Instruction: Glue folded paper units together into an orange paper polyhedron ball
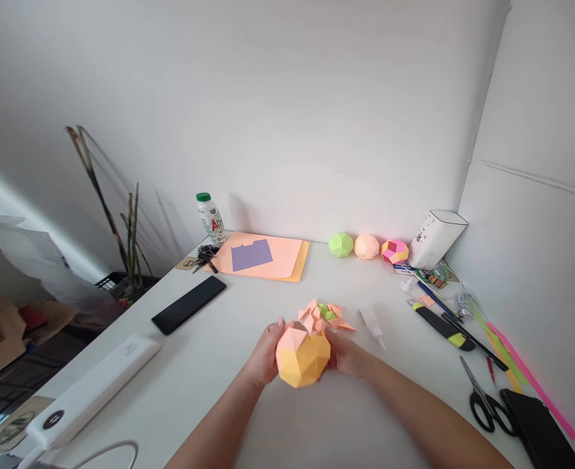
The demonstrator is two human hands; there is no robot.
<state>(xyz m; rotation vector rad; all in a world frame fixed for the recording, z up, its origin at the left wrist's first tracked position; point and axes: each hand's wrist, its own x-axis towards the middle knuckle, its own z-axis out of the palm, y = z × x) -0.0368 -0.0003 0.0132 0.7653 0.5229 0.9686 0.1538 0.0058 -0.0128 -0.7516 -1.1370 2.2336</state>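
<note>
A faceted paper ball (301,359), yellow-orange below with pink facets at its top, is held above the table between both hands. My left hand (268,352) is closed on its left side, thumb up near the top edge. From the right, my right hand (343,352) grips the same ball, its fingers partly hidden behind it. Just beyond lies a pile of peach and green paper pieces (325,314), partly covered by the ball. A white glue tube (373,326) with a narrow tip rests to the right of the pile.
Three finished-looking paper balls (366,247) line the wall. Peach paper sheets (287,254), a bottle (212,218), keys (205,256) and a black slab (190,304) are leftward. Scissors (486,400), a utility knife (441,326) and a phone (544,426) lie rightward. A long white device (96,387) sits front-left.
</note>
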